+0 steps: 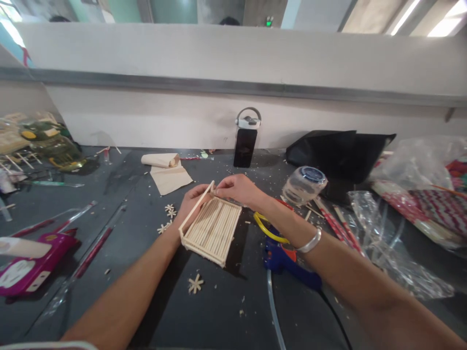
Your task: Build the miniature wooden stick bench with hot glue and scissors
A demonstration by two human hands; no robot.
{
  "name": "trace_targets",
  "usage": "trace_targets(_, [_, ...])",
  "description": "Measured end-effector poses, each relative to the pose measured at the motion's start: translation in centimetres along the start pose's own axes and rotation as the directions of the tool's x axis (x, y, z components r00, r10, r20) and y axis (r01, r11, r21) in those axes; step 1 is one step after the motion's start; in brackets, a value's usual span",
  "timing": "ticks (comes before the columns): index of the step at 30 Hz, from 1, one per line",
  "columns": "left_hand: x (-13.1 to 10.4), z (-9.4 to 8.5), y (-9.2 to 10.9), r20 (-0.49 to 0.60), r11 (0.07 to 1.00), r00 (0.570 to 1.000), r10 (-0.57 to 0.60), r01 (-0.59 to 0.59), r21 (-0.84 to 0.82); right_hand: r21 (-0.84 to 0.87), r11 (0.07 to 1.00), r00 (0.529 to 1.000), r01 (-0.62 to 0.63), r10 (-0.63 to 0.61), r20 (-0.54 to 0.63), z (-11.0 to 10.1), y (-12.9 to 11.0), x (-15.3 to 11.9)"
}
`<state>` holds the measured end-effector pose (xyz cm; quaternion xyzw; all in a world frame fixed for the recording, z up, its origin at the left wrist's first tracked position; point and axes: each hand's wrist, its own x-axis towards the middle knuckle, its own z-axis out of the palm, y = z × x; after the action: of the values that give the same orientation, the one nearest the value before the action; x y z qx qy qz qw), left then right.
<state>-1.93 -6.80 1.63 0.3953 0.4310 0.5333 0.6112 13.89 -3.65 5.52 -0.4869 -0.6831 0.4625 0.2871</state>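
Mid-bench, it's all about the stick tray (211, 228): pale sticks laid side by side, approx. parallel, w/ a low rim along the near edge & a raised rail (195, 210) up the left side. It sits just in front of the person, betw. both hands, its shadow dark on the bench (160, 301) to the right.

Left hand (193, 201) is curled partway round the tray's left side, gripping it nr. the far corner; some fingers hidden behind the rail. Right hand (233, 188) comes over the far edge, nearly closed, thumb & fingertips pinched at the far left corner, right by the rail's end. Whether there's a tiny bit of stick in that pinch, can't tell. Silver bracelet (311, 241) on the right wrist.

Under that forearm: blue glue gun (288, 267), clear glue stick (273, 308) trailing toward the near edge, yellow loop (268, 228) just beyond. Left of the tray, a few small stick stars, plus another star (196, 283) nearer the person.

Further back: brown paper (171, 177), part rolled; phone (245, 148) upright nr. the wall; clear jar (304, 185) tipped over, blue end up-right, w/ a black bag (332, 153) behind. Far left, a purple gadget (36, 265) etc.; far right, crinkled plastic wrap (401, 253).
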Motion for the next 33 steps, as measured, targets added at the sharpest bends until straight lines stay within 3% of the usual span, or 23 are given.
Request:
trace_targets(10, [-0.2, 0.1, 0.2, 0.07, 0.999, 0.998, 0.006, -0.01, 0.054, 0.008, 1.0, 1.0, -0.01, 0.01, 0.021, -0.6, 0.8, 0.4])
trace_targets(19, [-0.4, 0.7, 0.6, 0.018, 0.996, 1.0, 0.021, -0.022, 0.088, -0.049, 0.998, 0.999, -0.03, 0.031, 0.025, -0.4, 1.0, 0.3])
trace_targets(25, [0.4, 0.3, -0.5, -0.035, 0.982, 0.997, 0.069, -0.062, 0.178, -0.143, 0.989, 0.999, -0.021, 0.027, 0.037, -0.5, 0.6, 0.0])
trace_targets(33, [1.4, -0.8, -1.5, 0.076, 0.96, 0.988, 0.133, -0.148, 0.239, -0.271, 0.959, 0.994, 0.083, -0.062, 0.085, -0.9, 0.2, -0.4])
